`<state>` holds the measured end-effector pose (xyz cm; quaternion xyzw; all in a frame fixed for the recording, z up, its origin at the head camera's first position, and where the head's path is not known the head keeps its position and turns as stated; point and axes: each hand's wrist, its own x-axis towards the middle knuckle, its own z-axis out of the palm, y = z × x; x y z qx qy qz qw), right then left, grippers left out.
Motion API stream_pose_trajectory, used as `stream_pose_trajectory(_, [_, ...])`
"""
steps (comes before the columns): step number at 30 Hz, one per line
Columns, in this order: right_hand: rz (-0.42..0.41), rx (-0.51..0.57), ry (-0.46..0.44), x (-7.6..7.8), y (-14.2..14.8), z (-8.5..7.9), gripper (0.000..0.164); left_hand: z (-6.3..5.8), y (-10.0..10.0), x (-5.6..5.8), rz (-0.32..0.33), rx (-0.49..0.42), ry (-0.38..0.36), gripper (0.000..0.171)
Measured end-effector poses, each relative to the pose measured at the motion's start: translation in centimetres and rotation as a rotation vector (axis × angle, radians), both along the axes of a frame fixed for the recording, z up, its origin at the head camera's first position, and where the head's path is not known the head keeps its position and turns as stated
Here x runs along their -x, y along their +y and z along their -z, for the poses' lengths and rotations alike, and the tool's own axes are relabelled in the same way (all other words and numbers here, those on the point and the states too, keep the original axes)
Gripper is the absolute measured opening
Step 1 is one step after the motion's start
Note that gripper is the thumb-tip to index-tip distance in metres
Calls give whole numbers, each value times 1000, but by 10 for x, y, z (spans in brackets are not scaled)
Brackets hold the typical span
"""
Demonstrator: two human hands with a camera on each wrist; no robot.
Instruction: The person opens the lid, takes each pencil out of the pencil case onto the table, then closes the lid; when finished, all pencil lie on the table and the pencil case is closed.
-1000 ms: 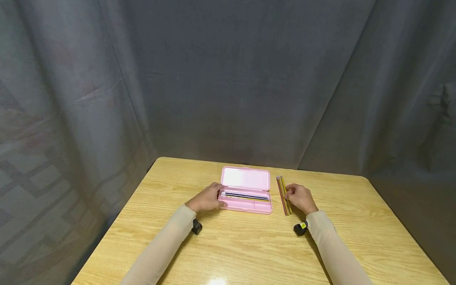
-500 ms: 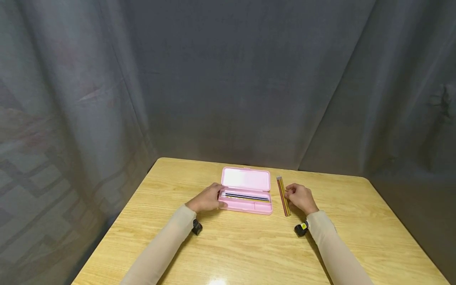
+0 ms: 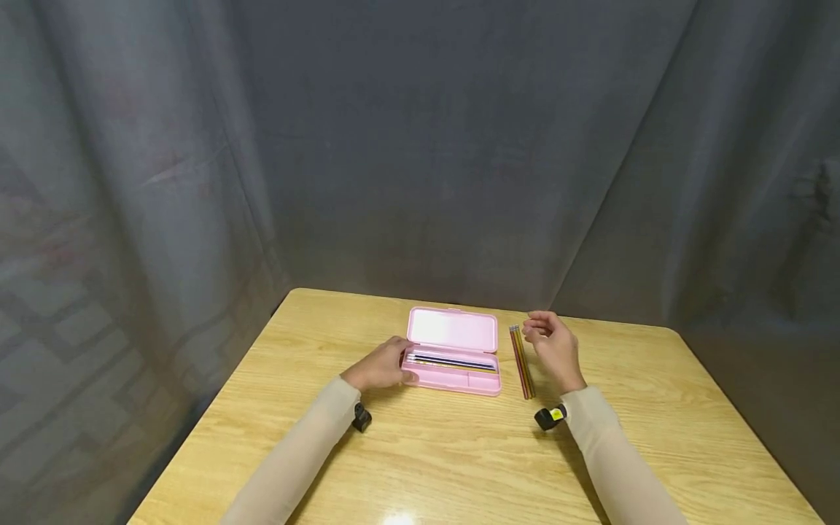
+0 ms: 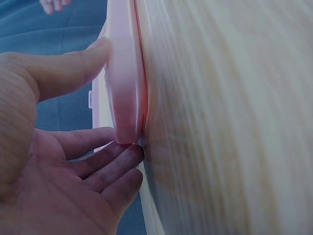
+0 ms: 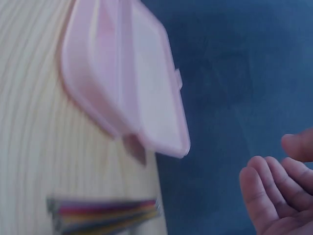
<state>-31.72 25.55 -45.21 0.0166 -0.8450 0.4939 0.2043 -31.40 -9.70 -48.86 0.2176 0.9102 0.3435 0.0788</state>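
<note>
A pink pencil case (image 3: 441, 378) lies with its lid (image 3: 453, 329) raised toward the back of the table. Several dark and yellow pencils (image 3: 453, 362) rest in its long rear compartment. My left hand (image 3: 382, 366) grips the case's left end; in the left wrist view the thumb (image 4: 73, 71) presses its front side while fingertips touch the end. To the right of the case lies a bundle of red and yellow pencils (image 3: 522, 368), side by side on the wood. Just beyond it my right hand (image 3: 554, 351) hovers, fingers loosely bent and holding nothing.
The wooden table (image 3: 433, 452) carries the case and the loose pencils. Grey curtains (image 3: 420, 160) hang close behind its back edge and along both sides. A small black camera is strapped at each wrist.
My right hand has let go of the loose pencils and lifted up and away from them. The left hand and the case have stayed in place.
</note>
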Motion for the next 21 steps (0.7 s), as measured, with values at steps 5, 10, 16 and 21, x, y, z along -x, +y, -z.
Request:
stream_pose_trajectory(5, [-62,67,47,-9,-16,-4,30,5,1,-5,4,17,-13,80])
stream_pose_trajectory(10, [-149,124,55,-11,-30,-6,31,6,1,-6,8,12,-6,79])
stream_pose_trajectory(16, [-261,64,51,-10,-46,-5,28,3,1,-4,-1,-18,4,78])
stream_pose_trajectory(21, [-292,25,30,-13,-58,4,26,7,3,-4,14,-5,-3,79])
